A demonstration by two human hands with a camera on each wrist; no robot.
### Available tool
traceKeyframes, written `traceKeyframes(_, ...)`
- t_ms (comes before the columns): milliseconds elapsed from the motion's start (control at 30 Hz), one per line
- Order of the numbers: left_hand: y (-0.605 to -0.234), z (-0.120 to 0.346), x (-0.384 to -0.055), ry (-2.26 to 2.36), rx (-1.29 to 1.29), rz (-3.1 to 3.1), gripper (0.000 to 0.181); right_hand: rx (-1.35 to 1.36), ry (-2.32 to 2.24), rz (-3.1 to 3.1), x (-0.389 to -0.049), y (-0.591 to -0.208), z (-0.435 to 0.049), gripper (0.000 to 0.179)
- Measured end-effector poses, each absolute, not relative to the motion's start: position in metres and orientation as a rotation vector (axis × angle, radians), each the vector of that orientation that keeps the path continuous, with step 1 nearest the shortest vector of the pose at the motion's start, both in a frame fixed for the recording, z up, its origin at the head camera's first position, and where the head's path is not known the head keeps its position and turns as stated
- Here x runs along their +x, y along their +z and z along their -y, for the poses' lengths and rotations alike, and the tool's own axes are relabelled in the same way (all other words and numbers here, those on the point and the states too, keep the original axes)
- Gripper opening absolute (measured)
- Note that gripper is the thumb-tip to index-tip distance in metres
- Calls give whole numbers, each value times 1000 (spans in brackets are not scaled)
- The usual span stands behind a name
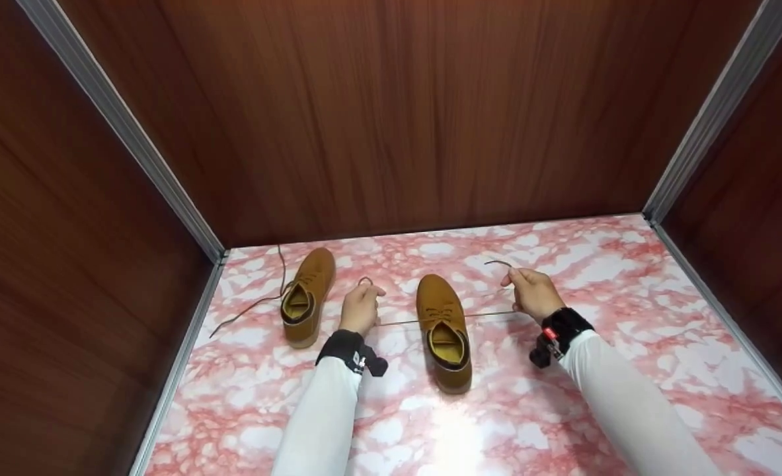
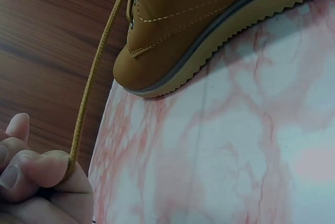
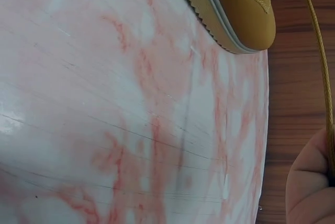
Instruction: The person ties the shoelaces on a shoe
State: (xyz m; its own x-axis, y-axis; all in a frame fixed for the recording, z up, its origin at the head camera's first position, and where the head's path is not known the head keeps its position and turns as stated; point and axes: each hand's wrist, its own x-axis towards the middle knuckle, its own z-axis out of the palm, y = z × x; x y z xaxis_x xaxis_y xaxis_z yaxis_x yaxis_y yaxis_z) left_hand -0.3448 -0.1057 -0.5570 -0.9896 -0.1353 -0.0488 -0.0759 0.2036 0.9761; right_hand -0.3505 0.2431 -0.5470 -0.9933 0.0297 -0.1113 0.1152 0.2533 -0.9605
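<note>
A tan lace-up shoe (image 1: 455, 375) stands between the two hands, toe pointing toward the back panel. Out to either side of it a brown shoelace (image 1: 400, 322) stretches nearly straight. My left hand (image 1: 360, 307) grips one end, with a short loop of lace showing above the fingers. On the other side my right hand (image 1: 535, 292) holds the opposite end, and its loose tip curves up past the fingertips. The left wrist view shows the lace (image 2: 90, 82) running from the eyelets into curled fingers; in the right wrist view the lace (image 3: 322, 51) enters the palm.
To the left stands a second tan shoe (image 1: 303, 336), its long lace (image 1: 248, 309) trailing loose. Both rest on a red-and-white marbled surface (image 1: 628, 291). Dark wood-grain panels (image 1: 417, 119) with grey metal corner strips (image 1: 714, 106) enclose the back and sides.
</note>
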Motion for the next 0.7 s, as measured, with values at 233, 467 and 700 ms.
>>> traceKeyframes(233, -559, 109, -341, -1939, 224, 2429, 31, 121, -1753, -2496, -348, -553, -245, 44)
traceKeyframes(467, -563, 106, -341, -2101, 256, 2362, 29, 95, -1773, -2461, -346, -555, -246, 44)
traceKeyframes(700, -565, 103, -340, -2074, 249, 2401, 29, 75, -1790, -2453, -344, -555, -242, 46)
